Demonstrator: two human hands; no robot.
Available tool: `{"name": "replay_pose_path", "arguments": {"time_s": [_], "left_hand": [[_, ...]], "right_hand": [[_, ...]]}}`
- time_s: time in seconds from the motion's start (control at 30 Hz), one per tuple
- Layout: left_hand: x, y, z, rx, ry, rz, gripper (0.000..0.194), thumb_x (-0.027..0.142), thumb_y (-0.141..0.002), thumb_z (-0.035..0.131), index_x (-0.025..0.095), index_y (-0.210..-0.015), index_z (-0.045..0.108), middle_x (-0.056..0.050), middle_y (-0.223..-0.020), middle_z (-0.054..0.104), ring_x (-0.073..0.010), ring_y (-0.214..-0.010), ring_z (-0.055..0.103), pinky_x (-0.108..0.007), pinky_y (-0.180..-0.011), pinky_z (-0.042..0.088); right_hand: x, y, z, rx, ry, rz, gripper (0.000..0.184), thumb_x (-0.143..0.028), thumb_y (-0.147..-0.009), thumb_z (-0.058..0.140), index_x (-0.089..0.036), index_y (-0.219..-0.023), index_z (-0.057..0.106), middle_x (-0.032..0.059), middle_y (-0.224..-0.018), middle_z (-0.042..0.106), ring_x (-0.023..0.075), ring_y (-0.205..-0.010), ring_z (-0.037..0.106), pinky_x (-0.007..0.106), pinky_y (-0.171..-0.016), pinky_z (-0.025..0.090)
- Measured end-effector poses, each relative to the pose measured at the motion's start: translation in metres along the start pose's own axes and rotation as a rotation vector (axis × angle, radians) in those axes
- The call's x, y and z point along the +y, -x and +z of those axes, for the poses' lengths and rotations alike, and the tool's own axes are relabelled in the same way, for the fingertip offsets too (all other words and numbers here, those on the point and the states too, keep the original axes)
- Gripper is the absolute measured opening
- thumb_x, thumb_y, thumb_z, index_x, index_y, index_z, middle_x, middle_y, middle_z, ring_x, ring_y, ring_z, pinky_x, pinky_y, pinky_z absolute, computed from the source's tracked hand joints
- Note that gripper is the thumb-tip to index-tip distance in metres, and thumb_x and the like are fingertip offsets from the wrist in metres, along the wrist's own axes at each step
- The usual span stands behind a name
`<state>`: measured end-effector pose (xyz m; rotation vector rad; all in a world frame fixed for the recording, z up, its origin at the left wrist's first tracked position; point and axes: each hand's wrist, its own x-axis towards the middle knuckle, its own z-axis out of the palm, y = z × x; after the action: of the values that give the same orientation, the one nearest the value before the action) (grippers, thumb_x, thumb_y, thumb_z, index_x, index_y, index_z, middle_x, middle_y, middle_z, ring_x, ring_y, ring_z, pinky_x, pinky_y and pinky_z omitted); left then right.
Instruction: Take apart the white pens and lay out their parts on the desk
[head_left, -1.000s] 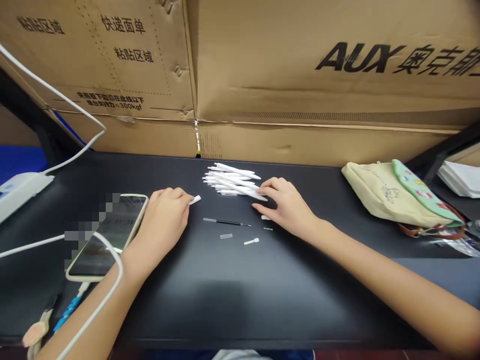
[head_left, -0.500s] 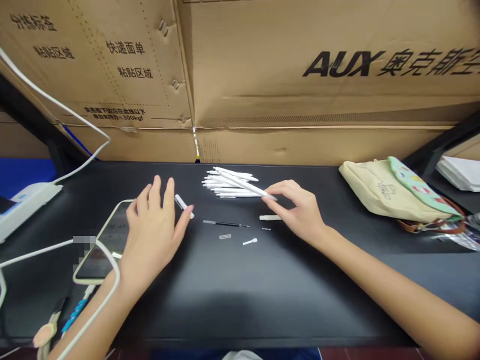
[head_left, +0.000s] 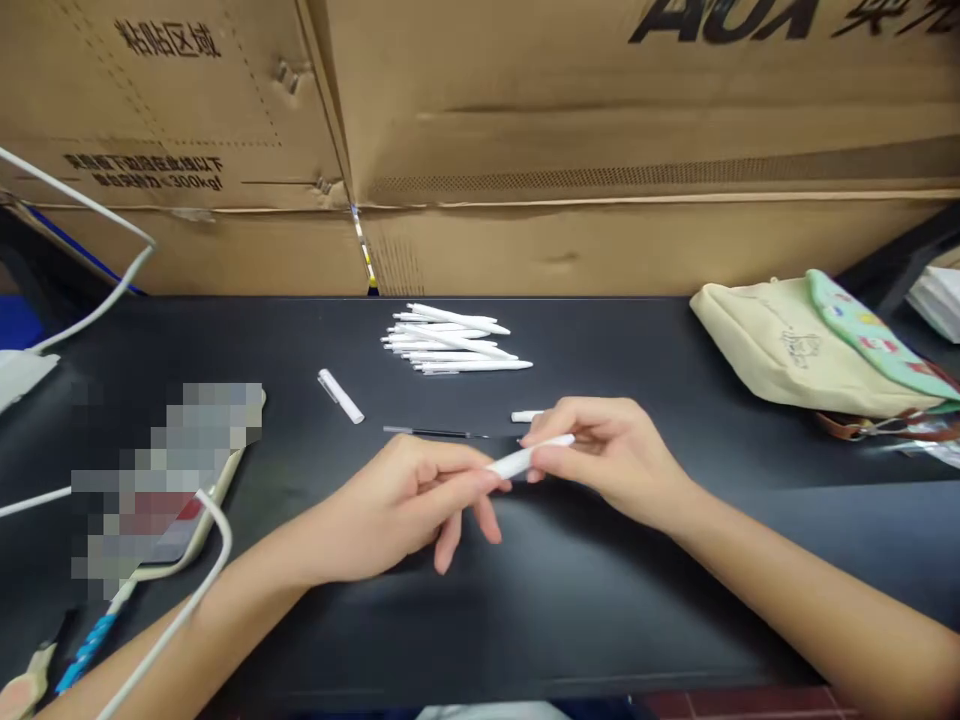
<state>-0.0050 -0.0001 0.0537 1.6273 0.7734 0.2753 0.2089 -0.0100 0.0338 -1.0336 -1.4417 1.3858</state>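
Between my two hands, over the middle of the table, is a white pen (head_left: pixel 517 463), tilted up toward the right. My left hand (head_left: pixel 420 500) pinches its left end between thumb and fingers. My right hand (head_left: pixel 604 455) grips it near the tip on the right. Behind my hands lies a pen refill (head_left: pixel 435 433), and a short white pen part (head_left: pixel 525 416) shows partly past my right fingers. A white pen barrel with a clip (head_left: pixel 340 396) rests to the left. Further back is a pile of white pens (head_left: pixel 450 340).
A phone (head_left: pixel 180 500) with a cable lies at the left, partly blurred out. A white cable (head_left: pixel 217 520) crosses over my left forearm. At the right back sits a cream pouch (head_left: pixel 780 350) with a green flap. Cardboard (head_left: pixel 525 120) stands behind the table (head_left: pixel 480 620).
My right hand has brought a white pen from the pile toward me. My left hand has moved right from beside the phone and taken hold of the pen's other end. The view has shifted.
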Motion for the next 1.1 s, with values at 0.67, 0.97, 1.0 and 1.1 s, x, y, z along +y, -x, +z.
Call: {"name": "replay_pose_path", "arguments": {"time_s": [0.67,0.97,1.0,1.1], "left_hand": [[-0.002,-0.003,0.003,-0.066,0.366,-0.214,0.033,0.038,-0.091,0.047,0.012,-0.082,0.065,-0.005,-0.076,0.068,-0.0043,-0.044,0.051,-0.013,-0.038,0.035],[-0.004,-0.006,0.005,-0.068,0.311,-0.220,0.035,0.041,-0.091,0.046,0.013,-0.083,0.065,-0.006,-0.081,0.069,-0.0060,-0.047,0.053,-0.015,-0.039,0.038],[-0.005,-0.006,0.005,-0.059,0.307,-0.219,0.035,0.041,-0.091,0.045,0.013,-0.084,0.064,-0.006,-0.083,0.069,-0.0061,-0.047,0.054,-0.015,-0.039,0.038],[-0.005,-0.006,0.004,-0.041,0.309,-0.206,0.034,0.041,-0.091,0.046,0.012,-0.085,0.064,-0.006,-0.079,0.068,-0.0065,-0.048,0.054,-0.015,-0.039,0.039]], "right_hand": [[-0.009,-0.003,-0.016,-0.267,0.054,0.259,0.017,-0.031,-0.077,0.069,-0.014,-0.081,0.069,0.0034,-0.066,0.067,0.0113,-0.052,0.062,0.022,-0.052,0.053],[-0.006,-0.001,-0.014,-0.246,0.084,0.178,0.013,-0.027,-0.078,0.068,-0.015,-0.077,0.070,0.0052,-0.078,0.068,0.0098,-0.057,0.061,0.019,-0.046,0.048],[-0.006,-0.001,-0.014,-0.245,0.092,0.151,0.011,-0.025,-0.076,0.070,-0.015,-0.080,0.070,0.0071,-0.089,0.069,0.0111,-0.064,0.063,0.020,-0.052,0.051],[-0.005,-0.001,-0.012,-0.192,0.109,0.153,0.019,-0.025,-0.071,0.074,-0.016,-0.088,0.070,0.0079,-0.093,0.069,0.0124,-0.067,0.064,0.020,-0.053,0.053]]}}
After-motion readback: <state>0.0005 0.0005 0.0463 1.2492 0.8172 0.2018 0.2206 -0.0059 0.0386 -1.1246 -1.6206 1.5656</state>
